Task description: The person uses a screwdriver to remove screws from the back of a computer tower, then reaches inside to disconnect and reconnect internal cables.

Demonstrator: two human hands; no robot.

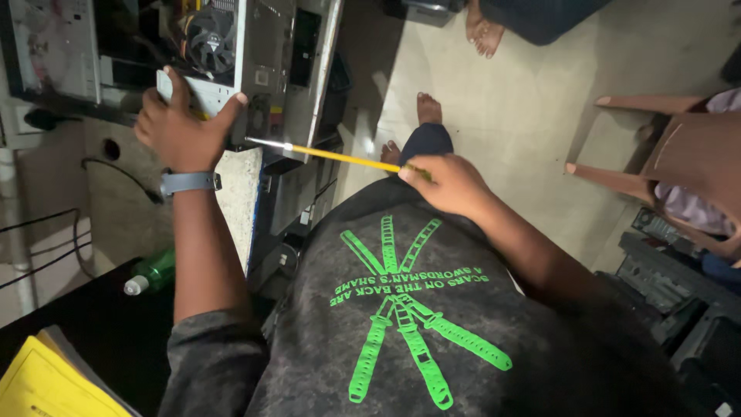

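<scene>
1. Left hand (183,127): clamped over the near top corner of the open computer case (270,62), thumb on one side and fingers spread on the other. Grip evidently serves to steady the case on the concrete ledge (231,193) during work.
2. Left wrist: fitted with a grey wristband (189,182).
3. Right hand (451,184): closed around the rear end of a yellow paintbrush (340,157). Fingers curled tight; no other item held.
4. Paintbrush: held nearly level, metal collar and bristle tip aimed at the side of the case, tip touching or just short of it; exact contact not discernible. Long grip at the far end likely chosen for reach into the case.
5. Computer case: side panel off, interior exposed. Contents visible: a round black fan (210,35) near the top, dark cabling behind. Remaining contents too dark to identify.
6. Green plastic bottle (153,272): lying tilted beside the ledge, white cap on. Contents not discernible.
7. Yellow folder (46,382): lower left, on a dark surface, well apart from both hands.
8. Brown plastic chair (664,154): to the right, cloth piled on it.
9. Bare feet of another person (482,31): at top, apart from the work.
</scene>
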